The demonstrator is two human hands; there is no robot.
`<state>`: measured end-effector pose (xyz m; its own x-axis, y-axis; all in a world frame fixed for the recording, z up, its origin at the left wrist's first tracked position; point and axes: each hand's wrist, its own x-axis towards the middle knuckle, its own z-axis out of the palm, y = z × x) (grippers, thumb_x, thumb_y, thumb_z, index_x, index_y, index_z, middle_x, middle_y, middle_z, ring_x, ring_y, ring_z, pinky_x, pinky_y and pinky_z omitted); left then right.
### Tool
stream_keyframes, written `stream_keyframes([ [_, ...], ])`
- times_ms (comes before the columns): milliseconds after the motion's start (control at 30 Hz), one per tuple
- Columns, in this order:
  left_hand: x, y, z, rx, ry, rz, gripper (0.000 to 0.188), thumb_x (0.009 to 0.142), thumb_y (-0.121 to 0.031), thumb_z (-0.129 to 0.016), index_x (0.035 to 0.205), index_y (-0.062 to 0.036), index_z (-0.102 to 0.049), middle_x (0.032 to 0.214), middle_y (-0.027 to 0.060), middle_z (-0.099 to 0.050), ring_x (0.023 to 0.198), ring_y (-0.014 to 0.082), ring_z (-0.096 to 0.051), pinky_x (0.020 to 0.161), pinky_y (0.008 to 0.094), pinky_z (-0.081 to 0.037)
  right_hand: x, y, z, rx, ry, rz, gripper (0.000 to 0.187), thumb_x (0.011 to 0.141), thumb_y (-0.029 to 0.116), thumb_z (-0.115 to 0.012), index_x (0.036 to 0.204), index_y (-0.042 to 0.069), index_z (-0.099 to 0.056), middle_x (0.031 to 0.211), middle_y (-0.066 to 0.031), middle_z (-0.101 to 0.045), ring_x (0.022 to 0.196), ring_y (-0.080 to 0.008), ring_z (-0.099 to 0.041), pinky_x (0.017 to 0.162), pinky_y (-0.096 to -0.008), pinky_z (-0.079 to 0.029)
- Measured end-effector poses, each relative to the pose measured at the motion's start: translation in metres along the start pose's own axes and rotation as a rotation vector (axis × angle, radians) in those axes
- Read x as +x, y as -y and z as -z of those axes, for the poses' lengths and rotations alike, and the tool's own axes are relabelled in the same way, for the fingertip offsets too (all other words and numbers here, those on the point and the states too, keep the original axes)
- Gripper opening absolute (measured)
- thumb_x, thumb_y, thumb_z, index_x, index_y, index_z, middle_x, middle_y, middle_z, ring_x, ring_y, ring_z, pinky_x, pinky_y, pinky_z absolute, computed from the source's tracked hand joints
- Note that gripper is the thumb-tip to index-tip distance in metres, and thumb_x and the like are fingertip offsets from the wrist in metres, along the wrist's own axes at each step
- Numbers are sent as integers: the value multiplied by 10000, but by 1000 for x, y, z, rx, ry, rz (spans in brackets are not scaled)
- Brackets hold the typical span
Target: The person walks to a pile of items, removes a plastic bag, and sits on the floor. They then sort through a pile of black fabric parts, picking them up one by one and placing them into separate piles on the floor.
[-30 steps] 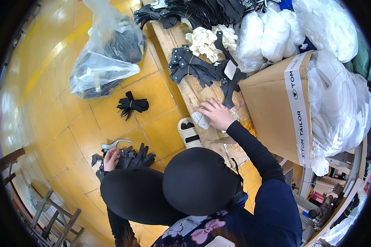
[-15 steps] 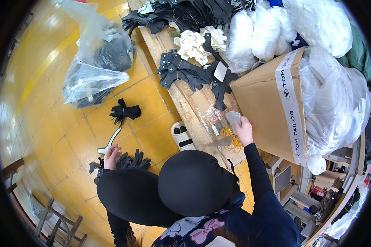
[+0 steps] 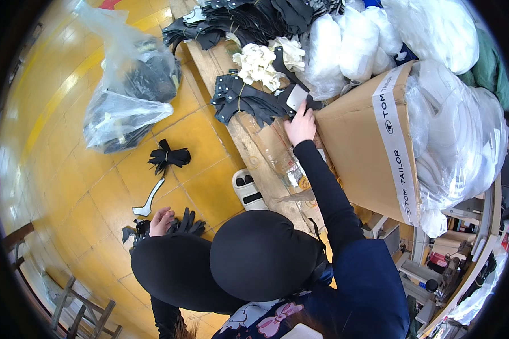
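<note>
My right hand [image 3: 301, 125] reaches over the black cut pieces [image 3: 244, 101] on the wooden boards, its thumb and fingers apart. Its fingertips meet the lower edge of a small white rounded card [image 3: 296, 98], which lies on the dark pieces. My left hand [image 3: 162, 221] hovers by my left knee, fingers loosely bent and nothing seen in them. Below it, on the floor, is a heap of black strips [image 3: 188, 224]. A pale curved piece with a dark edge [image 3: 149, 199] lies just beyond that hand.
A large cardboard box [image 3: 356, 130] with plastic-wrapped contents stands at right. Cream fabric scraps [image 3: 258, 63], white bags [image 3: 359, 42] and more black pieces [image 3: 232, 20] lie farther off. On the floor are a tied black bundle [image 3: 168, 157], a clear plastic bag [image 3: 130, 90] and a sandal [image 3: 249, 190].
My right hand has let go of the pale flat piece beside the box and moved forward and left to the white card. My left hand has barely moved.
</note>
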<state>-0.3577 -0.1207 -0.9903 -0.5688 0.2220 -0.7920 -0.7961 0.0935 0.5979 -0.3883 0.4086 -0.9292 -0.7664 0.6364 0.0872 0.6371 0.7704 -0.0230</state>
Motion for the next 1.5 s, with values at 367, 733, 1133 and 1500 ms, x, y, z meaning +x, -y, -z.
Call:
stream_keyframes([
  [367, -14, 50, 15, 25, -14, -4, 329, 956, -225, -569, 1252, -87, -526, 1069, 13, -638, 905, 112, -598, 748, 248, -468, 21, -27, 68, 144, 107, -61, 692, 787, 55, -515, 1431, 182, -298, 870, -286, -648, 828, -464, -632, 781, -543, -485],
  [733, 5, 29, 9, -85, 13, 9, 329, 952, -209, -572, 1252, -81, -526, 1064, 19, -645, 829, 92, -599, 690, 208, -452, -3, -64, 149, 711, 118, 72, 820, 743, -40, -499, 1491, 159, -226, 1330, -178, -486, 959, -200, -600, 822, -279, -469],
  [1133, -3, 19, -7, -135, 45, -23, 278, 953, -177, -564, 1207, -65, -545, 1062, 21, -640, 833, 67, -591, 654, 172, -411, 47, -13, 138, 830, 387, 103, 476, 736, 83, -586, 1203, -9, -578, 1091, -173, -653, 1028, -252, -614, 908, -310, -453],
  [1500, -15, 31, 1, -104, 5, 29, 321, 952, -245, -572, 1243, -112, -554, 1056, -24, -636, 849, 60, -591, 698, 181, -401, 95, 127, 56, 1128, 823, -132, 779, 913, 489, -537, 1470, 91, -165, 1305, -212, -461, 929, -273, -611, 775, -420, -552],
])
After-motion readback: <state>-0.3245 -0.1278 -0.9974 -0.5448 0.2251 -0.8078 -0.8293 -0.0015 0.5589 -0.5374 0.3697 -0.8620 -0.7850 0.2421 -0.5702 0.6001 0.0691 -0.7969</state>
